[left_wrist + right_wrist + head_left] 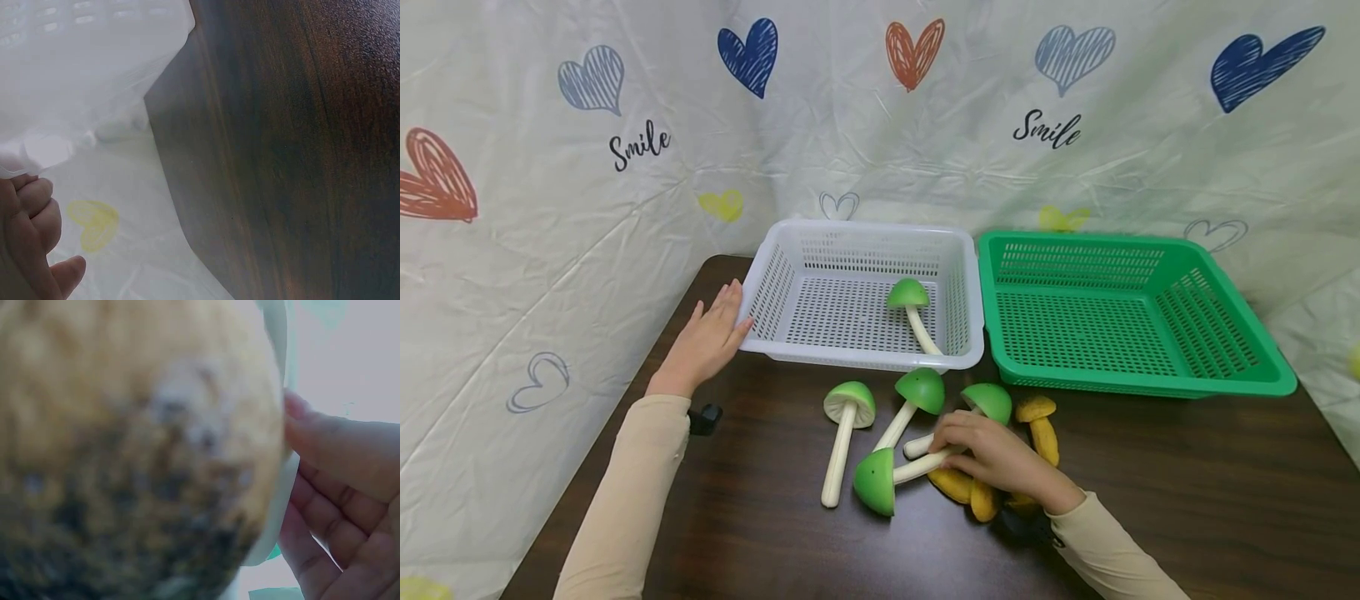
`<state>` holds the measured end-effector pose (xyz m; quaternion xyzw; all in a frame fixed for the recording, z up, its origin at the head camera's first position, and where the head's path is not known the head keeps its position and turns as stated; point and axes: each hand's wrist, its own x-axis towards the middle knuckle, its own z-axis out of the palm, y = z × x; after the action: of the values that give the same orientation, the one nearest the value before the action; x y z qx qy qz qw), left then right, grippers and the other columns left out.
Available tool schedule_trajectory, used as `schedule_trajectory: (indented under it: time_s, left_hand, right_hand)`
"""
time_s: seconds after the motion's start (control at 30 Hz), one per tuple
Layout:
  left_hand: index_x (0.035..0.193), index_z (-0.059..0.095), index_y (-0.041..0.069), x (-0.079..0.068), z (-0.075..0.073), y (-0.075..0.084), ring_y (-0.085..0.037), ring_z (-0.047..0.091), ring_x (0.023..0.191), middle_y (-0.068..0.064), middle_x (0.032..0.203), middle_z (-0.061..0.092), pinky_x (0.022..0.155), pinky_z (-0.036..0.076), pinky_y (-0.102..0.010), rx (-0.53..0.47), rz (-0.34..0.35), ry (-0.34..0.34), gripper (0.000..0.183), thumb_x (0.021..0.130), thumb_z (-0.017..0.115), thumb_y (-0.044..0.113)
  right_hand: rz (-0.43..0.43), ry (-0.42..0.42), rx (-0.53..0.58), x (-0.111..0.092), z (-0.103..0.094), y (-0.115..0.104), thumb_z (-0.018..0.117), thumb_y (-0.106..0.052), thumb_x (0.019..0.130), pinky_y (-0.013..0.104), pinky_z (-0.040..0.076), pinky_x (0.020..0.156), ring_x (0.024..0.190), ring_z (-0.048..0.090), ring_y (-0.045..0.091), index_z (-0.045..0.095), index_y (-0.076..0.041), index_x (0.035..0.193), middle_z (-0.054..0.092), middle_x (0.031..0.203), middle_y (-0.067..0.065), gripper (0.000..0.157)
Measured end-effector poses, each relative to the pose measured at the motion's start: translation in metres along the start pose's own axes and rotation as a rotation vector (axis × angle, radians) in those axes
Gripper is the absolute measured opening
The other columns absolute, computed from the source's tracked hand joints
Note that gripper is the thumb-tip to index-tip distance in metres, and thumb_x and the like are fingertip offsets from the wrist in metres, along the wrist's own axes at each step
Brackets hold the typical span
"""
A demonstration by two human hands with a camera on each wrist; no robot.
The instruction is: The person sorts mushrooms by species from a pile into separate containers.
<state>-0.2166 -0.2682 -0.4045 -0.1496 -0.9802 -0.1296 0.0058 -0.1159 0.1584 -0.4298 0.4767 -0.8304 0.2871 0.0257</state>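
Note:
My left hand (703,340) rests against the left rim of the white basket (850,357), fingers fairly straight. With my right hand (996,454) I pinch the white stem of a green-capped toy mushroom (876,482) at the near side of a small pile. Beside it lie more green-capped mushrooms (848,405), and yellow-brown mushrooms (955,485) are partly hidden under that hand. Inside the white basket leans one green mushroom (908,294). The right wrist view has my thumb and fingers at a pale stem, with a blurred yellow-brown mushroom (137,437) filling its left side.
A green basket (1150,385) stands right of the white one, their rims nearly touching. Both sit at the back of the dark wooden table (760,517), before a curtain printed with hearts. Another yellow-brown mushroom (1042,437) lies near the green basket's front.

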Motion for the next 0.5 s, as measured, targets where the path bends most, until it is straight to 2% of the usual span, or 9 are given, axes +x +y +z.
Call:
schedule_trajectory:
  time_s: [0.23, 0.5]
  left_hand:
    - [0.149, 0.007, -0.005, -0.001, 0.001, -0.001, -0.03, 0.007, 0.143, -0.017, 0.156, 0.008, 0.11, 0.006, -0.059, -0.004, -0.002, -0.003, 0.066, 0.102, 0.035, 0.034]
    - [0.149, 0.006, -0.004, 0.0, 0.001, 0.0, -0.03, 0.008, 0.143, -0.017, 0.156, 0.009, 0.11, 0.008, -0.059, 0.004, -0.005, 0.003, 0.067, 0.102, 0.037, 0.033]
  right_hand:
    - [-0.027, 0.015, 0.029, 0.002, -0.005, 0.0, 0.075, -0.006, 0.078, 0.027, 0.049, 0.076, 0.089, 0.058, 0.012, 0.067, -0.013, 0.092, 0.062, 0.097, -0.003, 0.018]
    - [-0.04, 0.064, 0.035, 0.002, -0.013, -0.001, 0.077, -0.004, 0.074, 0.027, 0.05, 0.074, 0.088, 0.058, 0.012, 0.067, -0.012, 0.091, 0.063, 0.096, -0.003, 0.021]
